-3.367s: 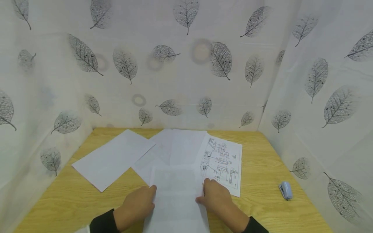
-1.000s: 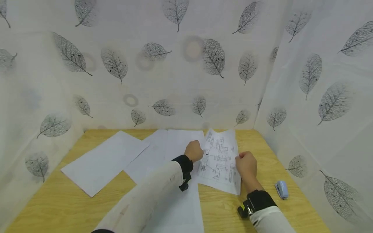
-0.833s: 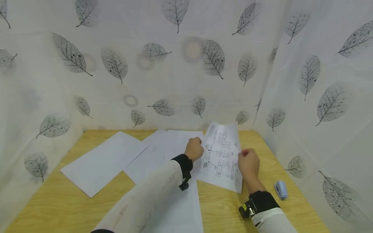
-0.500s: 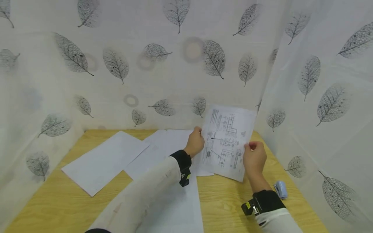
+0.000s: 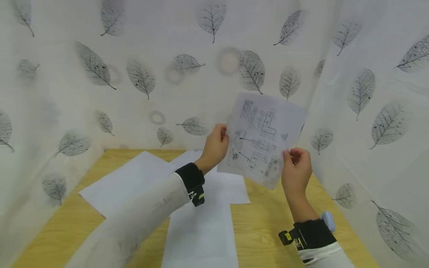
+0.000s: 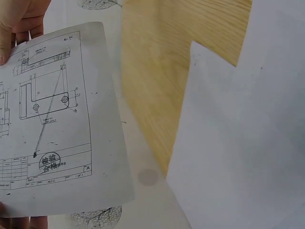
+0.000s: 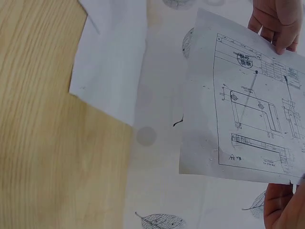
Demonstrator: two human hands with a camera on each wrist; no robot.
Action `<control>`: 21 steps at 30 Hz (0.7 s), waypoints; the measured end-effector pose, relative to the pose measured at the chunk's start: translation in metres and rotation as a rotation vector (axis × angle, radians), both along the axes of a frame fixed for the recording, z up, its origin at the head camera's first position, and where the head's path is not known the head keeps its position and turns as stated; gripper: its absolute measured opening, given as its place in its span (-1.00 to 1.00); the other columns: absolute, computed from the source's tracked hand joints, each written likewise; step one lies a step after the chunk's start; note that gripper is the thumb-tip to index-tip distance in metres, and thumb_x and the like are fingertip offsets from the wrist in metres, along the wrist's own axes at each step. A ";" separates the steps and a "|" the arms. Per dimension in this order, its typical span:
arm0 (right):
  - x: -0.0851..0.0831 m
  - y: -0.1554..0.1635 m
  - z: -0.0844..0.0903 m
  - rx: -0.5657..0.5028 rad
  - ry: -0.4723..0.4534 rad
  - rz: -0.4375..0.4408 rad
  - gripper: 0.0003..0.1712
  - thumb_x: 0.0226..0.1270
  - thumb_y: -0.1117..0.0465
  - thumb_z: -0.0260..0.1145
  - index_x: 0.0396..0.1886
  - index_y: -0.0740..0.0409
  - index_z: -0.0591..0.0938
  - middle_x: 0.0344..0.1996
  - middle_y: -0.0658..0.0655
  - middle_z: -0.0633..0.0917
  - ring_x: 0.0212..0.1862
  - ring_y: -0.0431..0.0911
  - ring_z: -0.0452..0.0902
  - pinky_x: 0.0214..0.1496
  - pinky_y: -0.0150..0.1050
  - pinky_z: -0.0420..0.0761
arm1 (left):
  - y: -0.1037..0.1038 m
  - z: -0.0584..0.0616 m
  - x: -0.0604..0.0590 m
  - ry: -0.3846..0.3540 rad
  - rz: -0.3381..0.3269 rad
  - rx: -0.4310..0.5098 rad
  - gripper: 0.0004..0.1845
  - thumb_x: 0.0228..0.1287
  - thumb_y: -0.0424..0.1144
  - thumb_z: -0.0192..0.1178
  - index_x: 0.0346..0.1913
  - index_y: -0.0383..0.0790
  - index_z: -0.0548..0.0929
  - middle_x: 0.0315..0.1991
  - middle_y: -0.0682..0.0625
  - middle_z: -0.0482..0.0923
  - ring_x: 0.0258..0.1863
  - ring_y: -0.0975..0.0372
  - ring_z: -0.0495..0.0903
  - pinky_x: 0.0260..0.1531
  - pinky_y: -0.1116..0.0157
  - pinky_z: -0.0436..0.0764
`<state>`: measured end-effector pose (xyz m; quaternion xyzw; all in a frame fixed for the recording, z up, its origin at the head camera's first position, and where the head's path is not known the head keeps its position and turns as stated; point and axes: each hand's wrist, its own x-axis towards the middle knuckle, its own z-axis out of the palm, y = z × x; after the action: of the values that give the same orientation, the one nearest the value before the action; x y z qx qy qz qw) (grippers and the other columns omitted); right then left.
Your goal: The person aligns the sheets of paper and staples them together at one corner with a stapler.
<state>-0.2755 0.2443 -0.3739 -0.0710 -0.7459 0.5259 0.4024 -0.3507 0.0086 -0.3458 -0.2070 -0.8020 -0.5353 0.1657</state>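
Observation:
A paper sheet printed with technical drawings point(image 5: 258, 139) is held up, tilted, above the table in the head view. My left hand point(image 5: 214, 147) pinches its left edge; my right hand point(image 5: 296, 171) pinches the right edge between thumb and fingers. Up close, the left wrist view shows the line drawings point(image 6: 52, 102) and a round stamp. The same printed sheet point(image 7: 257, 109) appears in the right wrist view, with parts of two hands at its edges.
Blank white sheets lie on the wooden table point(image 5: 268, 230): one at the left point(image 5: 130, 175), a long one at the front middle point(image 5: 201, 238), others behind it. A light-blue stapler point(image 5: 329, 220) sits at the right, partly behind my right wrist. Leaf-patterned curtain point(image 5: 151, 48) surrounds the table.
Earlier both hands held a blank sheet at the front middle. They then took the printed sheet from the table's right side and raised it, tilting it up against the curtain.

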 end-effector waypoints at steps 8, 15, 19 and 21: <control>0.022 -0.035 0.031 -0.064 -0.024 0.148 -0.75 0.48 0.20 0.33 -0.03 0.23 0.49 -0.16 -0.01 0.57 -0.25 -0.15 0.56 -0.35 -0.45 0.58 | -0.050 0.032 0.033 -0.064 0.031 -0.024 -0.70 0.49 -0.33 0.05 0.21 -0.15 0.44 -0.14 -0.10 0.66 -0.26 0.12 0.71 -0.29 0.19 0.69; 0.042 -0.057 0.043 -0.089 -0.188 0.312 -0.76 0.49 0.22 0.31 0.02 0.18 0.49 -0.12 0.11 0.56 -0.28 -0.06 0.60 -0.39 -0.34 0.64 | -0.100 0.043 0.072 -0.181 0.040 -0.047 -0.66 0.42 -0.33 0.16 0.21 -0.18 0.48 -0.09 -0.11 0.63 -0.16 0.08 0.67 -0.25 0.19 0.68; 0.053 -0.068 0.041 -0.078 -0.327 0.397 -0.71 0.50 0.21 0.31 0.08 0.19 0.48 -0.08 0.18 0.58 -0.23 -0.03 0.63 -0.35 -0.28 0.69 | -0.126 0.035 0.096 -0.270 -0.002 -0.063 -0.66 0.44 -0.33 0.17 0.21 -0.19 0.46 -0.01 -0.15 0.60 -0.14 0.06 0.67 -0.32 0.17 0.69; 0.057 -0.073 0.037 -0.065 -0.384 0.436 -0.70 0.49 0.22 0.31 0.09 0.20 0.48 -0.08 0.20 0.58 -0.23 -0.02 0.65 -0.36 -0.25 0.69 | -0.136 0.028 0.109 -0.339 -0.021 -0.068 -0.65 0.46 -0.32 0.18 0.23 -0.18 0.44 0.02 -0.15 0.56 -0.15 0.06 0.66 -0.37 0.15 0.71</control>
<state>-0.2181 0.1716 -0.3373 -0.0200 -0.7890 0.6004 0.1291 -0.2422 -0.1276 -0.3176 -0.1275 -0.8338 -0.5370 0.0153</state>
